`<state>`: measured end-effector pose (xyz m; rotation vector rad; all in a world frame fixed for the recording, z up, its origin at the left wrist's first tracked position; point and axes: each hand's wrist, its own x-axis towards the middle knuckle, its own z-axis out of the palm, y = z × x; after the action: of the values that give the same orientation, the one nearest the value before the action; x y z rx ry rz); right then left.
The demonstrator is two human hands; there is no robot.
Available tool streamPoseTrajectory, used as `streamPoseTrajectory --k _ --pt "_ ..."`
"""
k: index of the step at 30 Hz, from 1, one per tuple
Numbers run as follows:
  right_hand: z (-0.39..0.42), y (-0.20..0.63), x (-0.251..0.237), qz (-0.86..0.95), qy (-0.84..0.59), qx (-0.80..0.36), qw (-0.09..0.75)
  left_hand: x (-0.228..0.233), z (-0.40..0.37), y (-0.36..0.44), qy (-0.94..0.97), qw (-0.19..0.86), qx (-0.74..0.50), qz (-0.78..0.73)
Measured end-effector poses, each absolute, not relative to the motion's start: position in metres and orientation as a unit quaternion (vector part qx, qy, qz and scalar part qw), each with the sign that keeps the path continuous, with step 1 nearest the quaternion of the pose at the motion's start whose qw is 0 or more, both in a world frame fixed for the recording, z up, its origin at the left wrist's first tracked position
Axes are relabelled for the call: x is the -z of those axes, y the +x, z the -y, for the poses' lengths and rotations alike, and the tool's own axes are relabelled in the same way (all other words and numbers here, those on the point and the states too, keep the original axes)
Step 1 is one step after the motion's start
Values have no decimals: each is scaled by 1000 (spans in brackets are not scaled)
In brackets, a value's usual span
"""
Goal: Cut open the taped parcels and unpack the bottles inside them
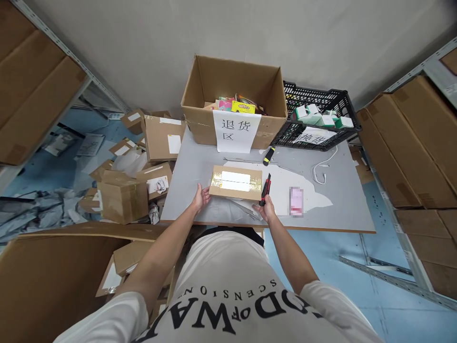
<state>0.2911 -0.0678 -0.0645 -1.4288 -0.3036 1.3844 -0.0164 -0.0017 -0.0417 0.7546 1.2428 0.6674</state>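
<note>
The table [342, 200] was a grey slab that carried all the work items, with shelving holding large cartons on both sides of it. At its far edge stood a large open carton [233, 95] with assorted coloured packets inside and a white paper sign [235, 131] taped to its front wall. Just beside that carton, to the right, sat a black plastic crate [321, 133] holding small white and green boxes. A heap of smaller cartons [132, 176] lay on the floor to the left of the table.

The flat parcel [236, 183] lay on the table near its front edge, directly ahead of the person, sealed with glossy tape and bearing a white label on top. The left hand [200, 196] rested against the left end of the parcel, its fingers curled around the edge in a loose hold. The right hand [267, 208] was just beside the right end of the parcel, its fingers closed around a red and black utility knife [266, 189], which stood against the parcel's right edge.

A second cutter [268, 156] with a yellow and black body lay on the table between the parcel and the large carton. A white cable [323, 169] lay loose on the table well to the right.
</note>
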Motion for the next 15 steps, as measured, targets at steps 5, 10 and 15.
streamPoseTrajectory --k 5,10,15 --pt "69 308 71 203 -690 -459 521 46 1 -16 225 727 -343 -551" --pt "79 327 78 371 -830 -273 314 46 0 -18 194 738 -351 -542" --pt "78 317 89 384 -875 -239 175 45 3 -15 190 732 -353 -551"
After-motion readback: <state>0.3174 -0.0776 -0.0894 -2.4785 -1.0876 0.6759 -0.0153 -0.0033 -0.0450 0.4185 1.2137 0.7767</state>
